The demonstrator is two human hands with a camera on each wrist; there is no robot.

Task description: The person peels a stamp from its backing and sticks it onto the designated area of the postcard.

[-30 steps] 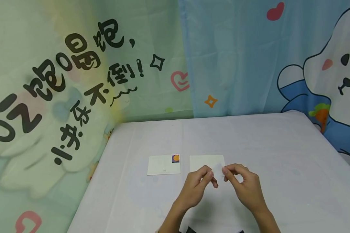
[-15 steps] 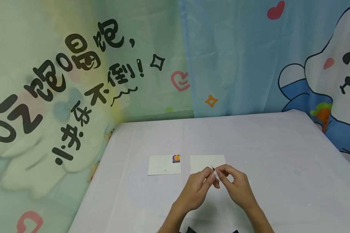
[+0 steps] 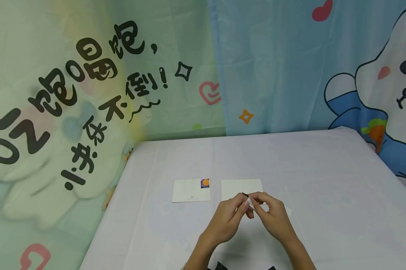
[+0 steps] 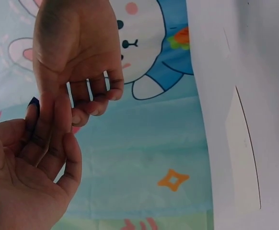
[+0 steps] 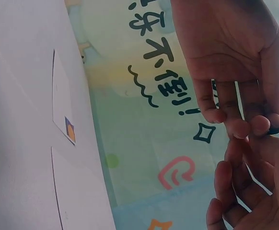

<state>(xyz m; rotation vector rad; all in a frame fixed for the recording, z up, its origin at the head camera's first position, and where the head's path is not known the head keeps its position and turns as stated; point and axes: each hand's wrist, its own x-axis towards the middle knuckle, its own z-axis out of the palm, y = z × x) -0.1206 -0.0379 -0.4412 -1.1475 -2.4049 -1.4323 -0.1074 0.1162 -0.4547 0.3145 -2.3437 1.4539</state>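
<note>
My left hand (image 3: 224, 221) and right hand (image 3: 272, 217) meet over the table, fingertips together. Between them both pinch a small sticker (image 3: 250, 203), dark on one side and white on the other. Its dark edge curls up above the left fingers; in the left wrist view a dark blue corner of the sticker (image 4: 34, 102) shows, and in the right wrist view a dark bit of the sticker (image 5: 276, 128). The rest is hidden by fingers. Just behind the hands lies a blank white card (image 3: 241, 187), its lower part partly covered in the head view.
To the left lies another white card (image 3: 189, 191) with a purple-and-orange stamp (image 3: 205, 183) in its top right corner. A pale scrap (image 3: 288, 211) shows beside the right hand. The white-covered table (image 3: 176, 232) backs onto a printed curtain (image 3: 270, 67).
The right hand has moved left until its fingertips met the left hand's. The sticker, a faint translucent patch at first, now shows a curled dark edge and white face. Both cards stay put.
</note>
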